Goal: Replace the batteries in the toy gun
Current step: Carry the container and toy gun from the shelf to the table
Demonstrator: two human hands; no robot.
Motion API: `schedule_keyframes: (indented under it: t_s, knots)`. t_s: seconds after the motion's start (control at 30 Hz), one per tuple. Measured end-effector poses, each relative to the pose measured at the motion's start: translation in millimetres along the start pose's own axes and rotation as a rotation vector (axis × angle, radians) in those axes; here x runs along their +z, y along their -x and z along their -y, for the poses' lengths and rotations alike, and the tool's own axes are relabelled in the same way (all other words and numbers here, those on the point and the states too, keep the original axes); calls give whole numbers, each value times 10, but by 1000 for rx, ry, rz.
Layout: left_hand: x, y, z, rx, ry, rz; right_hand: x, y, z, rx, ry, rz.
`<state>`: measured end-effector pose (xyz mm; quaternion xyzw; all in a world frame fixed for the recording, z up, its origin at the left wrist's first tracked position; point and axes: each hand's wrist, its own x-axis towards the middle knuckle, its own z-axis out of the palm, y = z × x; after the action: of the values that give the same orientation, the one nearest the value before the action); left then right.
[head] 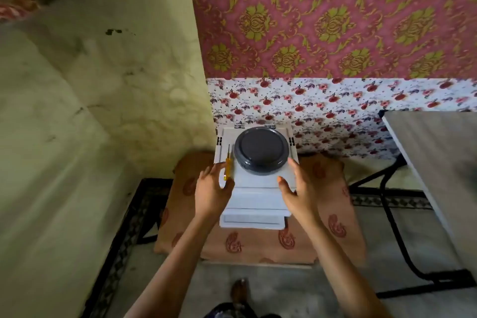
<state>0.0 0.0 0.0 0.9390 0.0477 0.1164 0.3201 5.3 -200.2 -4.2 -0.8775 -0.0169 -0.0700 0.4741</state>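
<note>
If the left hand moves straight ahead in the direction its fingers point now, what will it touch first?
Most likely the yellow screwdriver, lying on the white box just ahead of the left hand; its handle end is beside the thumb. Depth is unclear.

One wide-angle view from a head-worn camera. It faces forward and steeply down onto a white stand [258,196] near the frame's centre. The stand is close: the left hand [211,188] and right hand [296,193] reach its sides from the bottom edge. Patterned wall [335,20] rises behind the stand, floor [284,284] lies before it, and a bench [433,162] is cut off to its right.
</note>
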Motion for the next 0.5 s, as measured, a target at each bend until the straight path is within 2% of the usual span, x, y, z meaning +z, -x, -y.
schedule_keyframes:
  t_s: [0.1, 0.27, 0.4, 0.5]
  knots:
    - [160, -438, 174, -128, -42, 125, 144, -339, -43, 108, 39, -38]
    - [422, -915, 256, -285, -127, 351, 298, -724, -201, 261, 40, -4]
    - [568, -1042, 310, -313, -201, 390, 359, -886, -343, 397, 25, 13]
    - [618, -1089, 369, -376, -163, 362, 388, -972, -422, 480, -32, 19]
